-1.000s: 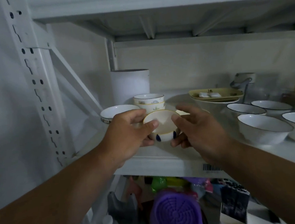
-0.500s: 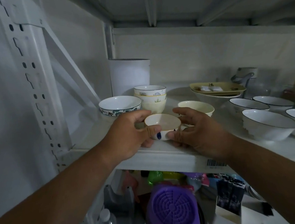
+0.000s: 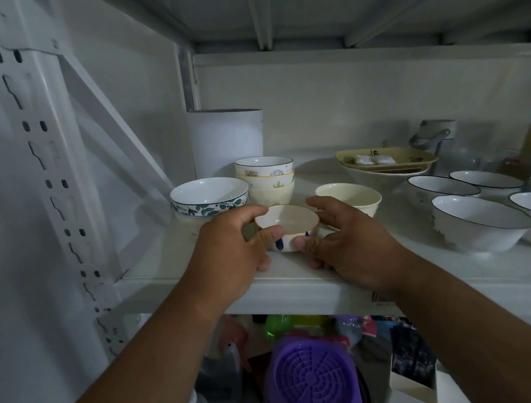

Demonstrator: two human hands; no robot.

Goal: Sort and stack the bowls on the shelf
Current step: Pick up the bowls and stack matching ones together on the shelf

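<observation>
Ceramic small cream bowl w/ blue marks [image 3: 286, 223]: I'm seeing left hand [image 3: 230, 251] & right hand [image 3: 353, 242] pinching its sides, prob. steadying it on white metal shelf [image 3: 296, 281].

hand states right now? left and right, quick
Left hand: closed on the small bowl, thumb on its near side.
Right hand: closed on the same bowl from the other side.

Two bare hands, left [image 3: 230, 255] and right [image 3: 353, 245], bare forearms, no sleeves, rings or watch.

Storeroom: metal racking [image 3: 52, 173] crowded with bowls [image 3: 478, 222].
</observation>
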